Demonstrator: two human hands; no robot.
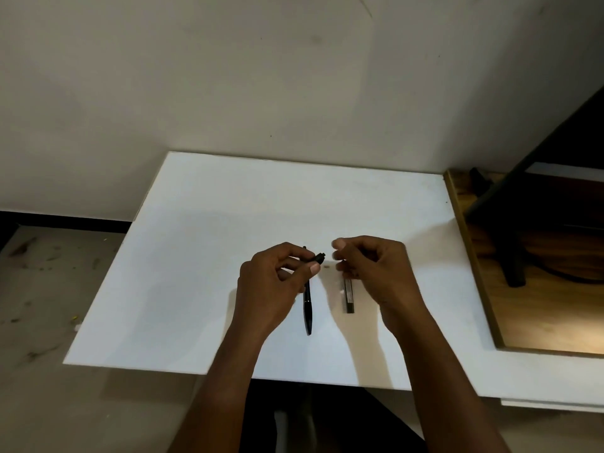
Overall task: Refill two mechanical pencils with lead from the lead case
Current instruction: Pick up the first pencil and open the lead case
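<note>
Left hand (277, 282) gripped one mechanical pencil (317, 257); right hand (376, 266) curled, its hold unclear. Second pencil (308, 312) lay on the surface (228, 223), one lead case (349, 297) at its three o'clock.

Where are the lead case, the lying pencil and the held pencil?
lead case (349, 297): head view, middle of its body.
lying pencil (308, 313): head view, lower barrel.
held pencil (319, 256): head view, end jutting from the left hand (271, 286).

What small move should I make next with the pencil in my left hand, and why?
Probably bring your right hand leftward to the end of the held pencil, which your left hand points at it across a small gap. Whether those fingers pinch a lead is too fine to see.
</note>
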